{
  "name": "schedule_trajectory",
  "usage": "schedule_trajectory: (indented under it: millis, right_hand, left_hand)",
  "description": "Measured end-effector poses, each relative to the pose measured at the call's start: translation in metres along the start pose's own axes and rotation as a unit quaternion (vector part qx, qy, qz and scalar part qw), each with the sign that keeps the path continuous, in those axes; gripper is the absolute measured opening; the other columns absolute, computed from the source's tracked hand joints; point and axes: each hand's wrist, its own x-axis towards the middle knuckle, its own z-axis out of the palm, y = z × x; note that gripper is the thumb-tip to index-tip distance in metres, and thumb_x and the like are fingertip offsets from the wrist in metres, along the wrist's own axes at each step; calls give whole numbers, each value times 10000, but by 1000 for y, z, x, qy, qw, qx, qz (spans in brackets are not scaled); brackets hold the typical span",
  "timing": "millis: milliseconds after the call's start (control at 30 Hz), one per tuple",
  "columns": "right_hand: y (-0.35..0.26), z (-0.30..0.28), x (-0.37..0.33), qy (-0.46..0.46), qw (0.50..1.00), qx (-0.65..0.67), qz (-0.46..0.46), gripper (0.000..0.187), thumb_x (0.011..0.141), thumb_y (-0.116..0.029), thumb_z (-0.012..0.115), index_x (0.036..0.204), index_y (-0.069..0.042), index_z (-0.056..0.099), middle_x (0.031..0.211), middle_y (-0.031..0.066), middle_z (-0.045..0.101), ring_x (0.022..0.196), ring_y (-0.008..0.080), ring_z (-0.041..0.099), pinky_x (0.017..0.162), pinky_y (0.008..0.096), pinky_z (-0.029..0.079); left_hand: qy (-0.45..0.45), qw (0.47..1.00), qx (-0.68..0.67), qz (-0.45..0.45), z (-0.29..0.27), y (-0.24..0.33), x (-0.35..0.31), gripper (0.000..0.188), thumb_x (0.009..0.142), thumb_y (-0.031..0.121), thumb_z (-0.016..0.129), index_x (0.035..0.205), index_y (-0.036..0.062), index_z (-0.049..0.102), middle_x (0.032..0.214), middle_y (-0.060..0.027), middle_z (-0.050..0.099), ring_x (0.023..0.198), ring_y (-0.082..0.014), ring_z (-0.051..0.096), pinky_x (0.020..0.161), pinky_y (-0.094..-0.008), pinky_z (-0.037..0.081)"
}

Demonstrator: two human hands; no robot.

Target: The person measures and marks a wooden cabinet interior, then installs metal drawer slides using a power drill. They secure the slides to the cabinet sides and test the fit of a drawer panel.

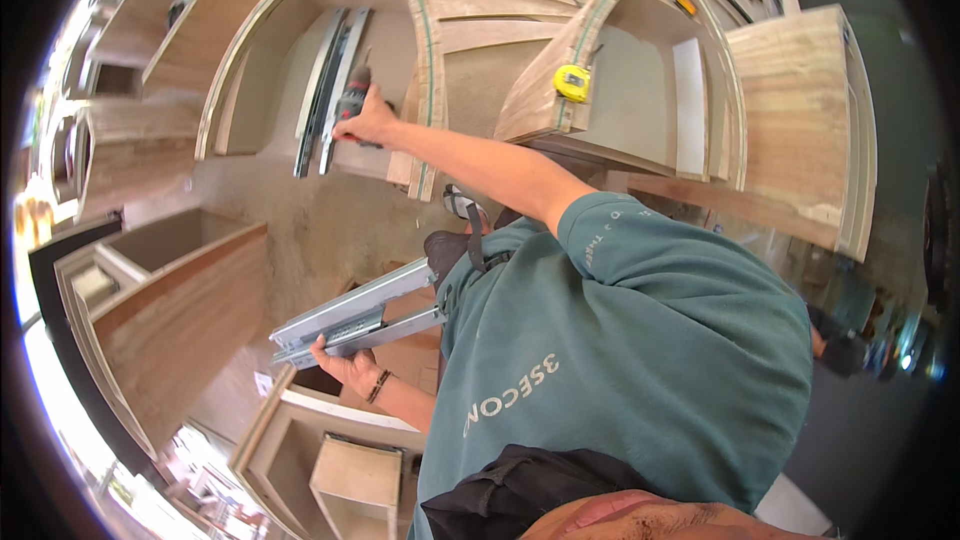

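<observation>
My right hand [372,122] is wrapped round the grip of a dark cordless drill [354,90] with red marks. The drill is over the inside of an open wooden cabinet [284,80], its thin bit pointing away from me. Beside it in that cabinet lie long metal drawer slides [325,80], one dark and one silver. My left hand [350,368], with a dark bracelet at the wrist, grips a bundle of silver drawer slides [365,300] low at the left. Their inner ends reach to my waist.
A yellow tape measure [571,83] rests on the edge of a second open cabinet [640,90]. A wooden cabinet [795,120] stands at the far right. More cabinet boxes stand at the left [190,310] and lower left [355,470]. Concrete floor [310,220] shows between them.
</observation>
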Motion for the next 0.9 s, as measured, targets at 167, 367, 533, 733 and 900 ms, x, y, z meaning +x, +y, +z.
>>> schedule_trajectory:
  millis: [167, 367, 533, 733, 900]
  right_hand:
    - [-71, -46, -65, 14, 990, 88, -112, 662, 782, -142, 781, 1333, 15, 450, 1252, 188, 577, 1171, 255, 583, 1028, 371, 467]
    - [-107, -263, -144, 398, 745, -53, -533, 301, 935, -96, 614, 1217, 7, 593, 1188, 158, 630, 1129, 283, 593, 1011, 388, 454]
    - [59, -437, -101, 596, 731, -237, -234, 442, 975, -227, 546, 1357, -9, 506, 1377, 208, 518, 1317, 363, 461, 1105, 489, 361]
    - [226, -444, -62, 273, 829, -488, -22, 668, 992, -424, 479, 1540, -64, 351, 1621, 189, 285, 1514, 371, 219, 1231, 524, 188]
    - [236, -487, -22, 310, 803, -502, -88, 740, 990, -538, 451, 1560, -83, 329, 1632, 181, 266, 1520, 355, 210, 1231, 532, 149]
  left_hand:
    - [-12, 997, 66, 29, 30, 1, -11, 634, 681, 198, 740, 1287, 95, 587, 1288, -112, 600, 1173, -315, 557, 1053, -489, 440]
    - [-67, 989, 129, 22, 51, 2, -2, 673, 677, 230, 761, 1314, 113, 577, 1295, -121, 598, 1175, -333, 545, 1051, -512, 422]
    - [-91, 986, 139, 35, 81, 1, -44, 682, 681, 228, 777, 1317, 96, 568, 1283, -147, 603, 1169, -359, 555, 1032, -565, 435]
    - [-112, 958, 240, 110, 155, -37, -132, 649, 720, 216, 751, 1327, 94, 558, 1243, -147, 625, 1141, -328, 597, 1028, -516, 477]
    - [-158, 943, 270, 111, 204, -80, -187, 492, 776, 184, 717, 1233, 34, 614, 1149, -150, 685, 1045, -312, 662, 997, -495, 538]
